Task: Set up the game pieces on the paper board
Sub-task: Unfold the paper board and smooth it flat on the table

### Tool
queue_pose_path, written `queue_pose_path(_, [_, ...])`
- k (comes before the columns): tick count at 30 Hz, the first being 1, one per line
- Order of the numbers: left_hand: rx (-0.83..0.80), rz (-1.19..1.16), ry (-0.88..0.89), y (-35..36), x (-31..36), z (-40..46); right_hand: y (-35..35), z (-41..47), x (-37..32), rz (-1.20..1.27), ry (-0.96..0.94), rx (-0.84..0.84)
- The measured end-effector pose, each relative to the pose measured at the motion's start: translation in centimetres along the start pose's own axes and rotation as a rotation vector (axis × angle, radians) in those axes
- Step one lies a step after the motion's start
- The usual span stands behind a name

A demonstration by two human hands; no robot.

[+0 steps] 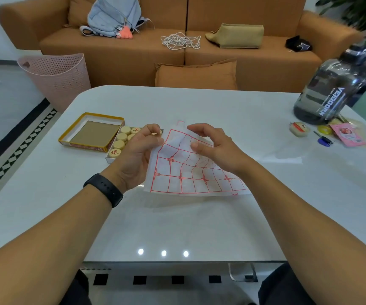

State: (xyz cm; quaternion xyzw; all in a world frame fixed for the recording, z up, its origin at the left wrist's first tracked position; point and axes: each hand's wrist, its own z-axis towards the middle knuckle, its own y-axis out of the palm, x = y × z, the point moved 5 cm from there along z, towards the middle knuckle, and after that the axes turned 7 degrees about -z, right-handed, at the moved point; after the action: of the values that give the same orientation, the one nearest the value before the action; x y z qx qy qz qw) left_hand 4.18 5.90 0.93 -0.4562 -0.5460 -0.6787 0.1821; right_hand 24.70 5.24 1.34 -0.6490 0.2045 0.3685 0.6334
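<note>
On the white desk [199, 216], I hold a half-folded paper board [191, 172] just above the surface. My left hand [138, 155] pinches its left edge; my right hand [215, 146] hovers over it, fingers loosely curled. Wooden pieces [121, 139] wait boxed. Next, flatten it.

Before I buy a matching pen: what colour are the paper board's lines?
Red, on the paper board, head view.
</note>
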Motion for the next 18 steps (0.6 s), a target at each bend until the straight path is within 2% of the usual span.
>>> queue_pose_path(5, [0.002, -0.035, -0.022, -0.1, -0.2, 0.2, -0.4, 0.1, 0.3, 0.09, -0.041, 0.096])
queue_pose_path(10, [0.011, -0.043, -0.051, 0.2, -0.6, 0.1, -0.6, 0.2, 0.2, 0.141, -0.042, 0.085])
queue_pose_path(13, [-0.002, 0.093, -0.128, 1.1, -1.6, 0.0, 0.4, 0.0, -0.3, 0.26, -0.007, 0.006])
queue_pose_path(18, [0.082, 0.344, -0.025, 1.9, -2.0, 0.0, 1.3, -0.5, -0.9, 0.32, 0.002, 0.018])
